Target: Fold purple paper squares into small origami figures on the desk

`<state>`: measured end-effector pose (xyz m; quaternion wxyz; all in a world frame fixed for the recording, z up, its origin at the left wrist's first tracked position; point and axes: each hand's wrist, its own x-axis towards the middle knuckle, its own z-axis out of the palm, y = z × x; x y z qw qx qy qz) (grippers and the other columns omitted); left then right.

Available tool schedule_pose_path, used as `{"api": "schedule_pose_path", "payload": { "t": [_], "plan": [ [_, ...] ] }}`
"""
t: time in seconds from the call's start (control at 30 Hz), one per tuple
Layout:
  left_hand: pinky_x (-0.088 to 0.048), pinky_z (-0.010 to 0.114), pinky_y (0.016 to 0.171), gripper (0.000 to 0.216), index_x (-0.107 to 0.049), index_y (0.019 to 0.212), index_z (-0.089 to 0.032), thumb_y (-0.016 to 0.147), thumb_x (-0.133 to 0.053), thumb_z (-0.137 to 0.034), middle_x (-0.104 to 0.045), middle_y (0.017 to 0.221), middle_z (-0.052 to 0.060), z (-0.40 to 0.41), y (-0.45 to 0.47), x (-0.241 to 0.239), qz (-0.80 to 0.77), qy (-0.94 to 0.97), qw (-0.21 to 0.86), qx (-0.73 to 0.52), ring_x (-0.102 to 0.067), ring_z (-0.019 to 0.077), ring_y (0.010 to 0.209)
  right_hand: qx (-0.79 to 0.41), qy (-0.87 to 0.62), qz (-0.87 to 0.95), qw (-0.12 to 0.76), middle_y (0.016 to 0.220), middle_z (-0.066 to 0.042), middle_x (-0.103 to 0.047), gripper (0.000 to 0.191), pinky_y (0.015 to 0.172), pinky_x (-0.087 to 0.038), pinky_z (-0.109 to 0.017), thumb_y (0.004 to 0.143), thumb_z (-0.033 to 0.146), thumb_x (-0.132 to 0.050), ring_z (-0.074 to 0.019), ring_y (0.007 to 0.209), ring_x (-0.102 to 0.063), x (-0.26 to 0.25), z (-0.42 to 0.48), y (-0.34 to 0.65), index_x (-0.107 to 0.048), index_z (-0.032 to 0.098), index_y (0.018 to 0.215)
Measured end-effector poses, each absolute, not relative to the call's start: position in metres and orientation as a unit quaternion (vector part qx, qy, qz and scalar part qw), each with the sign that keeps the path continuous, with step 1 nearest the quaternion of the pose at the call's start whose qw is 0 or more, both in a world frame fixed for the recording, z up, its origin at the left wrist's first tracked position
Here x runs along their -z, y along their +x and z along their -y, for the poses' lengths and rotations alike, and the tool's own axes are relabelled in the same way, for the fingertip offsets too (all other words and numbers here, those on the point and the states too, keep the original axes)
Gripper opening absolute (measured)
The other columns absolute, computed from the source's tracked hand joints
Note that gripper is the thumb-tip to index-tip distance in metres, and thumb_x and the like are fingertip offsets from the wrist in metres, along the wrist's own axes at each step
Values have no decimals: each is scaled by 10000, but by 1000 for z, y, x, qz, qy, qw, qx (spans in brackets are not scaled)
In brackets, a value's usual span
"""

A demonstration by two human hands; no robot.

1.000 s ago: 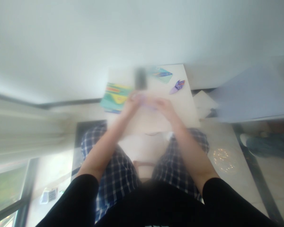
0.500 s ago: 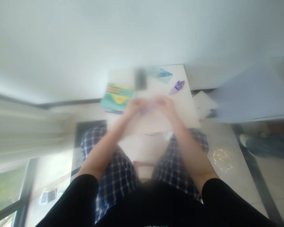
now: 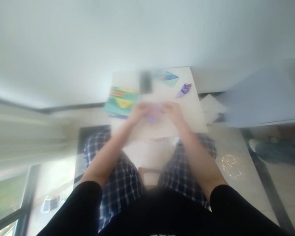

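A piece of purple paper [image 3: 151, 118] is held at the middle of the white table [image 3: 195, 123], taken here as the clock's centre. It seems to be pinched by the left hand [image 3: 140, 109] at nine and by the right hand [image 3: 171, 109] at three; the finger details are lost in blur. Two folded papers can be counted as shaped: a blue-green one [image 3: 168, 78] at one o'clock and a smaller purple one [image 3: 184, 90] at two. The paper between the hands is judged unfinished, though its folds cannot be counted. A green and yellow packet [image 3: 123, 102] is set at ten, just beside the left hand, so room is limited there. A dark, blurred object [image 3: 146, 82] is placed at twelve, beyond the hands. On the floor, a ring of lights [image 3: 232, 166] is seen at four.
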<state>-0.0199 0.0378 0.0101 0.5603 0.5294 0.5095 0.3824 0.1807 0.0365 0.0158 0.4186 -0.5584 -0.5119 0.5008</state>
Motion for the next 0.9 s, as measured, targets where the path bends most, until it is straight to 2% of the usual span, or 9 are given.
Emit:
{"api": "schedule_pose_path", "payload": {
  "t": [0.17, 0.5, 0.7, 0.9],
  "plan": [
    [-594, 360, 773, 392, -795, 880, -143, 687, -784, -484, -783, 839, 91, -36, -20, -9, -543, 530, 533, -375, -735, 279, 875, -491, -563, 510, 427, 838, -59, -782, 449, 800, -589, -358, 633, 580, -790, -215, 810, -724, -14, -37, 178, -769, 177, 832],
    [-604, 377, 764, 431, -801, 898, -146, 667, -801, -510, -785, 851, 97, -39, -22, -4, -545, 504, 563, -363, -736, 292, 883, -499, -544, 480, 475, 809, -54, -768, 458, 758, -579, -328, 589, 583, -813, -189, 777, -703, -20, -35, 179, -750, 172, 780],
    [-606, 362, 718, 448, -799, 906, -145, 649, -796, -512, -784, 844, 95, -38, -21, -8, -541, 493, 580, -357, -738, 292, 871, -507, -539, 475, 476, 810, -45, -761, 446, 798, -581, -347, 588, 575, -814, -192, 795, -703, -21, -33, 179, -736, 173, 764],
    [-607, 358, 741, 446, -798, 913, -152, 659, -801, -518, -787, 863, 90, -37, -22, -6, -524, 490, 595, -361, -738, 286, 886, -506, -546, 475, 470, 825, -43, -767, 442, 823, -584, -363, 588, 570, -813, -199, 813, -708, -21, -34, 179, -743, 179, 782]
  ]
}}
